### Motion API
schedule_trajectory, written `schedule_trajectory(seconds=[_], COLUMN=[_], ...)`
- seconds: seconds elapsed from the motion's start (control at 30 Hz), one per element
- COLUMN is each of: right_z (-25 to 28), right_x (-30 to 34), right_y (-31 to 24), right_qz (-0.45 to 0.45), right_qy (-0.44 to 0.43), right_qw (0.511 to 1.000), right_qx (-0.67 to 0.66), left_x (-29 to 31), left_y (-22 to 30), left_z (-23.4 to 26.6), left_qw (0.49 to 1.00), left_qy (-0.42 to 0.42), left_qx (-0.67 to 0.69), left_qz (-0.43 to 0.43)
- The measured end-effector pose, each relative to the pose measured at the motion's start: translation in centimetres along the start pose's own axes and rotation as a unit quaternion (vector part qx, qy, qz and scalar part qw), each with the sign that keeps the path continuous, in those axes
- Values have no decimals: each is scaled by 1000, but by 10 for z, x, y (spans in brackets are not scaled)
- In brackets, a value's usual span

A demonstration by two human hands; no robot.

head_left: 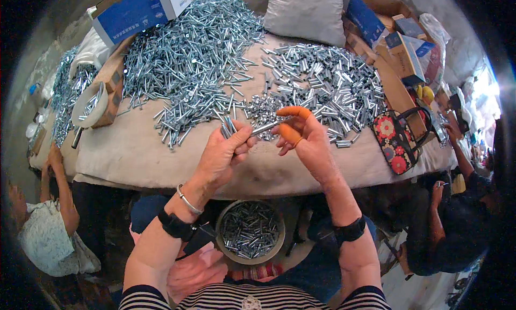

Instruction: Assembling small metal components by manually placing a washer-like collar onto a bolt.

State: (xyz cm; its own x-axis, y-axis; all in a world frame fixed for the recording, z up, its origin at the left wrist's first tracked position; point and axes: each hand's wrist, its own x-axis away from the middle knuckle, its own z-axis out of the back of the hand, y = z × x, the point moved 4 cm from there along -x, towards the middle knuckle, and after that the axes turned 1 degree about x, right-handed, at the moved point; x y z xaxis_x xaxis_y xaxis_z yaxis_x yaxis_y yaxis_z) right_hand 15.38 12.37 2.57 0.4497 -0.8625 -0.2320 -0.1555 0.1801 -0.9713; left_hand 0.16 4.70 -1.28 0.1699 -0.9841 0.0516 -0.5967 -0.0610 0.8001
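My left hand is closed round several long silvery bolts that stick up past the thumb. A slim metal sleeve spans the gap between my two hands, tilted up toward the right. Its far end lies between the thumb and forefinger of my right hand, both in orange finger covers. Just beyond my hands is a small heap of shiny nuts. A wide pile of loose bolts spreads behind to the left, and a pile of short metal tubes lies to the right.
Below the cloth-covered table edge stands a round basin of metal pieces. A flowered bag rests at right, near open cardboard boxes. A white bowl is at left. Other people's arms reach in at both sides.
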Motion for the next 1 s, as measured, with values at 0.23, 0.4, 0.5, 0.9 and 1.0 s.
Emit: schedule_trajectory(seconds=[0.23,0.4,0.5,0.9,1.0], right_z=[5,34,70,80,76], right_x=[4,-6,-19,-38,-41], right_y=[4,0,2,45,47], right_qz=[-25,-127,-51,125,140], right_qy=[-53,-96,45,86,92], right_qw=[998,977,988,732,703], right_qx=[33,141,141,664,691], left_x=[3,9,13,10,9], left_y=[4,8,6,-6,-6], left_z=[-4,-8,-20,-13,-10], left_qw=[1000,991,972,953,958], left_qy=[-15,-86,-145,-131,-128], left_qx=[-15,-92,-150,-242,-225], left_qz=[0,49,107,131,126])
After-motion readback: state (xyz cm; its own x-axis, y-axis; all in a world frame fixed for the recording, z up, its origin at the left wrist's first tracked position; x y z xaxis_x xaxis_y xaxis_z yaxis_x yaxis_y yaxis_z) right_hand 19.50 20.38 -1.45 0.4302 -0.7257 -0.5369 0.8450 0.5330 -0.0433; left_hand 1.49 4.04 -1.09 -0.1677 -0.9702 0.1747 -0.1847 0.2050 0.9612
